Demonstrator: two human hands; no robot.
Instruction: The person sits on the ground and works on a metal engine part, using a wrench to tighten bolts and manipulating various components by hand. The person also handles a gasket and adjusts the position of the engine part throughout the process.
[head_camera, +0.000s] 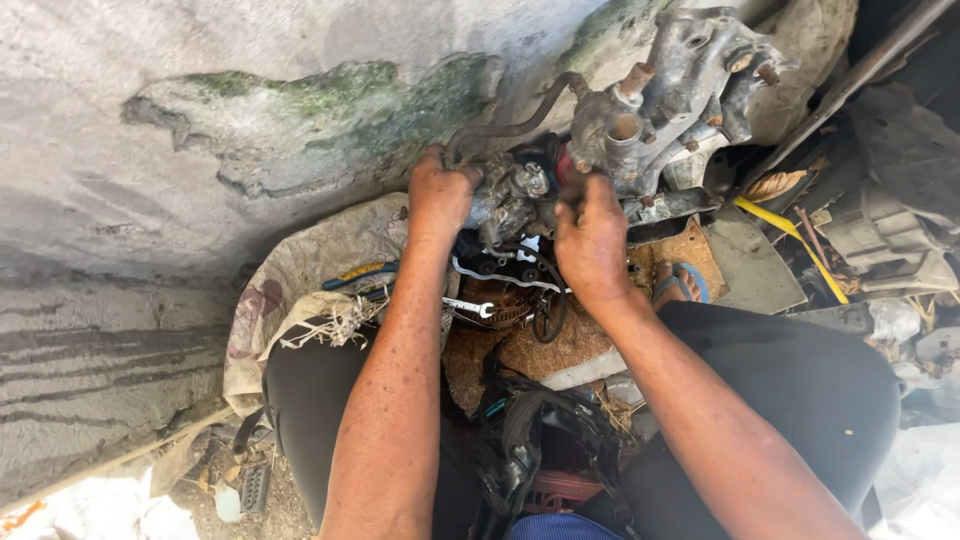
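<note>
head | both hands' fingers gripping grimy engine part (510, 190) | long axis toward upper right | left hand (438, 195) | right hand (592, 240)

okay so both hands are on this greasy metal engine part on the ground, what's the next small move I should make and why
Probably reach for the spanner lying just below. Both the left hand and right hand are bare on the grimy metal assembly, gripping it from either side with no tool, and its fittings look rusted, so fingers alone are unlikely to loosen anything.

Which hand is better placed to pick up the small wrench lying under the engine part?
Probably the left hand: the wrench lies nearer its forearm. Both hands grip the engine part.
</note>
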